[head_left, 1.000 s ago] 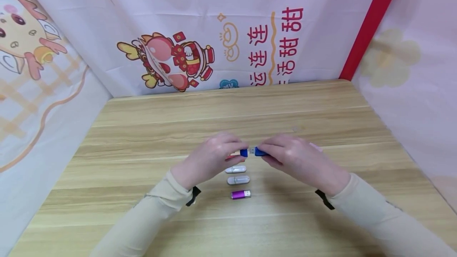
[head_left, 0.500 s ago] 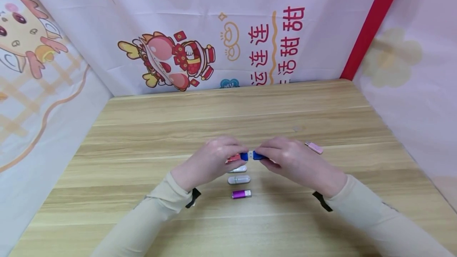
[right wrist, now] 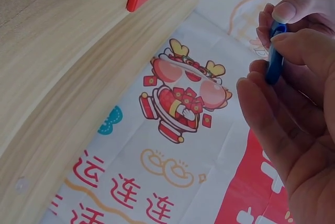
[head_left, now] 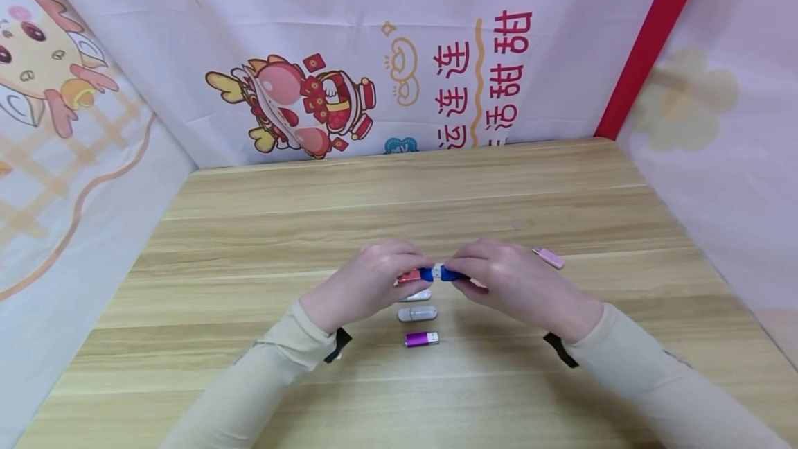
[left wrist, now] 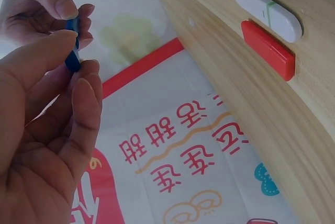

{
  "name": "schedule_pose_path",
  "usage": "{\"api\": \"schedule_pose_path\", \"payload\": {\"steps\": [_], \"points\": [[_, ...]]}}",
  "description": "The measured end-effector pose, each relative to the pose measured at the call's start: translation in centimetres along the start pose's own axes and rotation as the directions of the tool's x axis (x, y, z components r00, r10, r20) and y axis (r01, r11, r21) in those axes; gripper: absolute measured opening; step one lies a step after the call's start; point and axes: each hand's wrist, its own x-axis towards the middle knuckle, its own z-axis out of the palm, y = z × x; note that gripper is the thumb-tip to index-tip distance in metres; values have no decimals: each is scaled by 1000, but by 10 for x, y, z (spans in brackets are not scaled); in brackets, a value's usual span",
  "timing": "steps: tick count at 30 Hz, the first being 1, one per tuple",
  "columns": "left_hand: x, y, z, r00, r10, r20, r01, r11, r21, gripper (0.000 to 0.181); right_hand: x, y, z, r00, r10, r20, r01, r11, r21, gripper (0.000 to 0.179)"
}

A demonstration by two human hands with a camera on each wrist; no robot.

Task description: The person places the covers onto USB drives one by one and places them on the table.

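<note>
Above the table, my left hand pinches a small blue cap between thumb and fingers. Facing it, my right hand pinches a blue USB stick, its metal plug showing between the two blue parts. Whether the plug's tip is inside the cap, I cannot tell. In the left wrist view both hands meet at the blue pieces. Beneath the left fingers lies a red USB stick. Nearer me are two white USB sticks, one partly hidden and one in full view, then a purple USB stick with bare plug.
A pink USB stick lies beyond the right hand. Farther back is a small clear piece on the wooden table. Printed cloth hangs behind the table and along both sides.
The blue cap and the plug have come closer together, narrowing the gap between them. Both hands have dipped slightly, and the pink USB stick has come fully into view past the right hand.
</note>
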Motion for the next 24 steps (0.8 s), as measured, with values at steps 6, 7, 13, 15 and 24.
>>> {"api": "schedule_pose_path", "payload": {"steps": [6,7,13,15,24], "points": [[1,1,-1,1000,-1,14,1,1000,12,27,2,-1,0,1000,-1,20,1,1000,11,26],[1,1,-1,1000,-4,18,3,1000,15,27,2,-1,0,1000,-2,19,2,1000,12,26],[2,2,-2,1000,-10,19,10,1000,16,25,4,-2,1,1000,-16,4,16,1000,14,25],[2,2,-1,1000,-3,12,3,1000,17,25,5,-2,1,1000,-18,-1,18,1000,19,26],[2,2,-1,1000,-16,13,16,1000,0,27,7,-3,2,1000,-18,7,18,998,57,27]]}}
